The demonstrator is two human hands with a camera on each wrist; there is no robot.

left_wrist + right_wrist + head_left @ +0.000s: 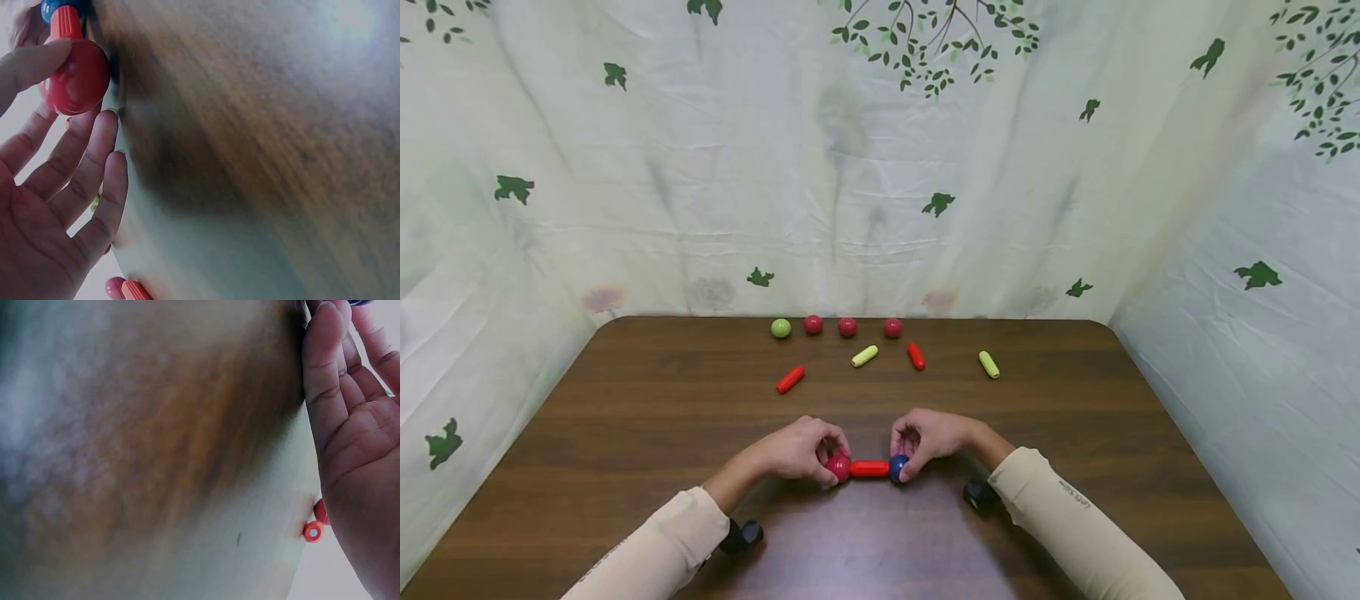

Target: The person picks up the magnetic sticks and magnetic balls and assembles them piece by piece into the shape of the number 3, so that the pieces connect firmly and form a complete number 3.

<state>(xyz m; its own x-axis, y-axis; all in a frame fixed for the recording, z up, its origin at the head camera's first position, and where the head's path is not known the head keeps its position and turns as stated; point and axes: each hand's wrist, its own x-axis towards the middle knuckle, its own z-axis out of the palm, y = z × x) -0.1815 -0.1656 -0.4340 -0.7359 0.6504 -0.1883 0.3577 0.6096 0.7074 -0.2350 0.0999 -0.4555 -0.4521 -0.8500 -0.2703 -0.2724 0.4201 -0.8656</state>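
The left hand (808,450) pinched a red ball (838,467) between thumb and fingers, the right hand (936,435) a blue ball (898,468), neither opened wide. A red ridged rod (870,469) sat between, meeting both balls near the wooden table (625,408); gripping opposite ends probably kept the row straight. I couldn't tell whether the rod touched the wood.

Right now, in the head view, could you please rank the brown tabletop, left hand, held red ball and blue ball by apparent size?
Brown tabletop
Left hand
Held red ball and blue ball: unsure, both partly hidden
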